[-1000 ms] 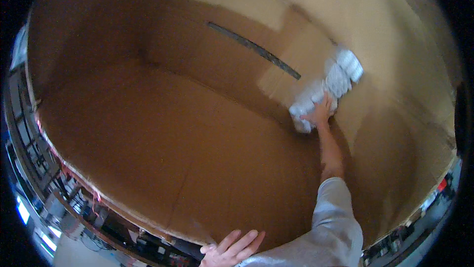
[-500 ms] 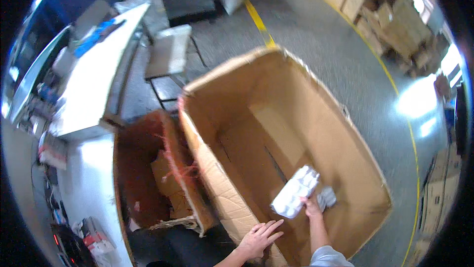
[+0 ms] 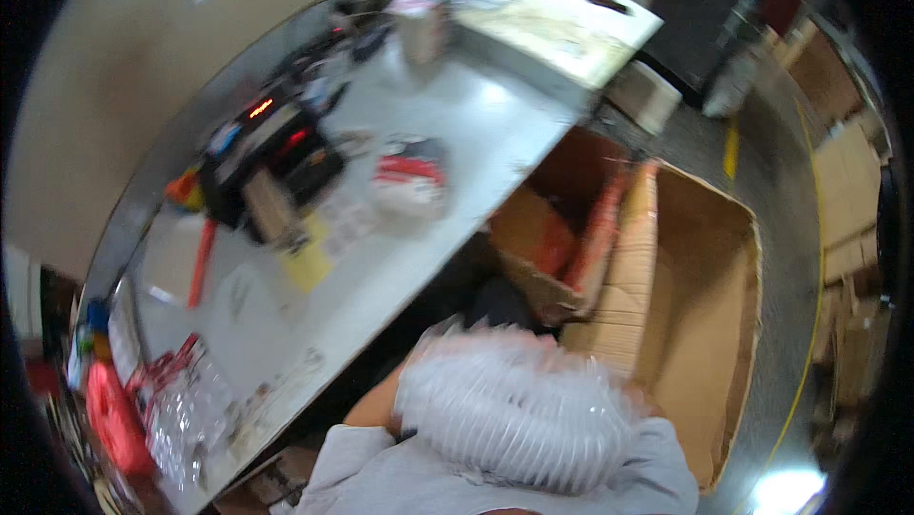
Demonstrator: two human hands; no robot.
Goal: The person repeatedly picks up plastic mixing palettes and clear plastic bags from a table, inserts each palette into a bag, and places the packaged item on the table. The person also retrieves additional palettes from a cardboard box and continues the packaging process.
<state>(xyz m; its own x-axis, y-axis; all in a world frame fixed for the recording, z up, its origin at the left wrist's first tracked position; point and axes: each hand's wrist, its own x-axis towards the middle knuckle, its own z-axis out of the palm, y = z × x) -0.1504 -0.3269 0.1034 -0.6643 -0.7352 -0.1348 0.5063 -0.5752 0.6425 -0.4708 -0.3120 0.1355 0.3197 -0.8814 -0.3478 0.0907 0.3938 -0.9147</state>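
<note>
A bundle of clear plastic pieces (image 3: 519,415), nested in a ribbed row and blurred by motion, is held against my grey shirt. My left hand (image 3: 509,337) lies along its far side, mostly seen through or behind the plastic. At the bundle's right end, my right hand (image 3: 643,403) grips it, its fingers largely hidden. Just beyond and to the right stands the large open cardboard box (image 3: 700,325). Beside that box is a smaller reddish-brown carton (image 3: 557,229).
The long grey workbench (image 3: 381,267) to my left carries a black device with red lit digits (image 3: 271,158), a red-and-white packet (image 3: 411,180) and crumpled clear plastic bags (image 3: 190,425). Flattened cardboard (image 3: 847,191) is stacked at the far right beyond a yellow floor line.
My view has swung left to the workbench. Both hands have left the large box; the pale bundle has come up from inside it to my chest, and my left hand is now on it too.
</note>
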